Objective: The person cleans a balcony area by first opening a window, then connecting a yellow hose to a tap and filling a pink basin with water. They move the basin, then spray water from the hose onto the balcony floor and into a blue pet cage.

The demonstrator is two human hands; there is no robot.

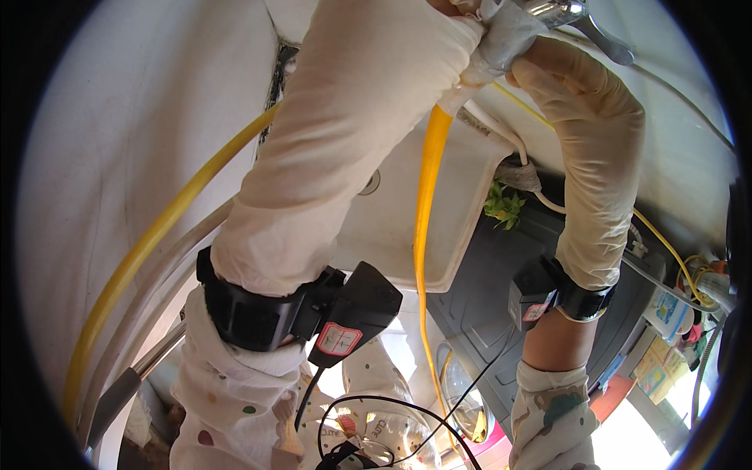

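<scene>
Both of my hands wear pale, translucent gloves. They meet at a chrome faucet at the top of the view. Crumpled grey-white plastic film wraps its outlet. My left hand grips the film from the left, with its fingertips partly cut off by the picture's top edge. From the right, the bent fingers of my right hand pinch the film's lower side. A yellow-orange hose hangs from a whitish sleeve below the wrap. The faucet's lever points right.
Beneath the hose lies a white sink. A dark grey appliance top adjoins it, with a green leafy plant at the corner. Another yellow hose runs along the left wall. Black cables dangle from my wrist devices.
</scene>
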